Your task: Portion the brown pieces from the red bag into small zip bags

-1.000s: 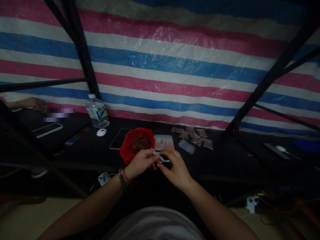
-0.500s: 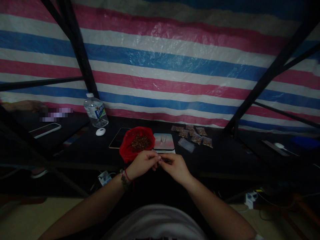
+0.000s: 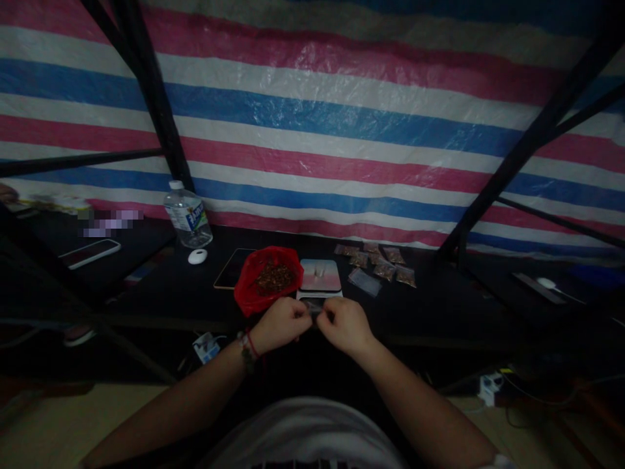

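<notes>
My left hand (image 3: pixel 283 320) and my right hand (image 3: pixel 346 326) are both closed in a pinch, a short gap apart. Between them stretches a small clear plastic bag (image 3: pixel 314 309), mostly covered by my fingers; its contents cannot be made out. Just beyond my hands lies a small digital scale (image 3: pixel 319 276) with a shiny platform. Left of the scale sits an open red plastic bag (image 3: pixel 247 286) of brown, grain-like dried pieces (image 3: pixel 274 277). To the right are several small filled zip bags (image 3: pixel 384 270) and a flat clear bag (image 3: pixel 365 283).
A tablet-like device (image 3: pixel 229 270) lies partly under the red bag. Behind it stand a clear plastic bottle (image 3: pixel 188 218) and a white oval object (image 3: pixel 197 256). A phone (image 3: pixel 92 253) lies far left, where another person's hand (image 3: pixel 7 193) shows. Black metal posts (image 3: pixel 156 111) flank the table.
My hands have moved apart slightly, with the small clear bag now showing between them. At the far left, the other person's hand has drawn back toward the edge of view.
</notes>
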A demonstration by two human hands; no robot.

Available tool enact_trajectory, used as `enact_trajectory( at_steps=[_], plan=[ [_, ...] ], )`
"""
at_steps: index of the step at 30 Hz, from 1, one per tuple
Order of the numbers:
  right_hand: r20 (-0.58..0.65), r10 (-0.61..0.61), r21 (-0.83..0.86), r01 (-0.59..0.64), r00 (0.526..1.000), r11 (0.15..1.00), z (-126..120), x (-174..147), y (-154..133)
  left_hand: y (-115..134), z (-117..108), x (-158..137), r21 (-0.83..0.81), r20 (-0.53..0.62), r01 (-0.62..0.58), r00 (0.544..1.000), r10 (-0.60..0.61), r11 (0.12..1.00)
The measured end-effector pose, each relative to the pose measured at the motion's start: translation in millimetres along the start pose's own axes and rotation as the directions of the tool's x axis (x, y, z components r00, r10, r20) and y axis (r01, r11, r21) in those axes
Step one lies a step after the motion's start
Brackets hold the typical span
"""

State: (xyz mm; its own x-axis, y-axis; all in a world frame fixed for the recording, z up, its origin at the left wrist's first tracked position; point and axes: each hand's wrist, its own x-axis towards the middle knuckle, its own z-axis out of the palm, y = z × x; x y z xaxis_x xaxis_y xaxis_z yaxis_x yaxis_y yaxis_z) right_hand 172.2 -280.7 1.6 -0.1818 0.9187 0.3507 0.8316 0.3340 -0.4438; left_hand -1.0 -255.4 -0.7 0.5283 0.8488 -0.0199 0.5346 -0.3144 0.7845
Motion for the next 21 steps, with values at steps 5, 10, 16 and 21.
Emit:
enact_trajectory(
  at_steps=[5,10,16,21],
  plan=[
    [0.031,0.013,0.292,-0.021,0.999,0.956,-2.2,3.9,6.4,3.8,-9.6,-0.7,0.162,-0.210,-0.151,0.960,0.184,0.975],
    [-0.106,-0.033,0.670,0.096,0.994,0.736,6.4,10.7,13.2,7.2,-30.6,-0.2,0.099,-0.271,-0.286,0.914,0.302,0.953],
    [0.226,0.109,0.910,-0.250,0.968,0.331,20.7,34.9,13.2,-5.2,-53.0,0.9,0.050,-0.341,-0.332,0.881,0.329,0.942],
    [0.421,0.059,0.886,-0.424,0.905,0.186,30.9,60.8,2.9,-29.8,-67.2,8.6,0.008,-0.494,-0.214,0.848,0.190,0.977]
  ],
)
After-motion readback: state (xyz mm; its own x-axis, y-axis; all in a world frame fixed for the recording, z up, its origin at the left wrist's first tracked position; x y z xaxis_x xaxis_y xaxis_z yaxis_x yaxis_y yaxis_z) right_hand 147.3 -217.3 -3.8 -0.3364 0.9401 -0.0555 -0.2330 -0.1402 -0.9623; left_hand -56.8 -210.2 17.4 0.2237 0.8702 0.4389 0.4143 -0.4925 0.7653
